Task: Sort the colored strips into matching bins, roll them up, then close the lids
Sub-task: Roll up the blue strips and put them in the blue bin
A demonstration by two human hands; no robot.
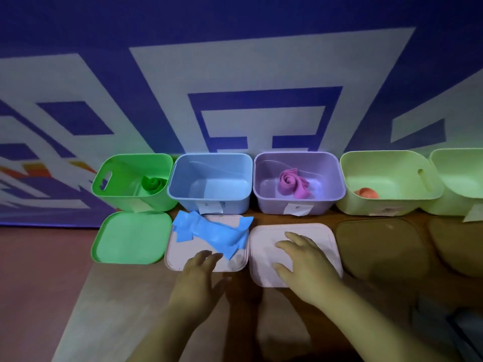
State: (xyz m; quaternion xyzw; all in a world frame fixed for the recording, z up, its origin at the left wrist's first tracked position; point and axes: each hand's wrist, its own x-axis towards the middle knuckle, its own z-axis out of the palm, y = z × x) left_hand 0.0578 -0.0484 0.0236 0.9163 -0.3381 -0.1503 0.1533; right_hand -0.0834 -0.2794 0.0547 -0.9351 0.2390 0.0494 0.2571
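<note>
A loose blue strip (213, 232) lies crumpled across a pale pink lid (183, 253) in front of the blue bin (211, 182), which holds nothing. My left hand (200, 279) hovers with relaxed fingers at the strip's near end. My right hand (305, 262) rests, fingers spread, on a second pale pink lid (321, 236) before the purple bin (298, 178), which holds a rolled pink strip (291, 184). The green bin (133, 181) holds a rolled green strip (153, 183); its green lid (130, 237) lies in front of it.
At the right stands a light green bin (389, 181) with an orange roll (367, 193) inside, and another light green bin (460, 178) at the frame edge. Two dark lids (381, 246) lie before them. A blue and white wall rises right behind the bins.
</note>
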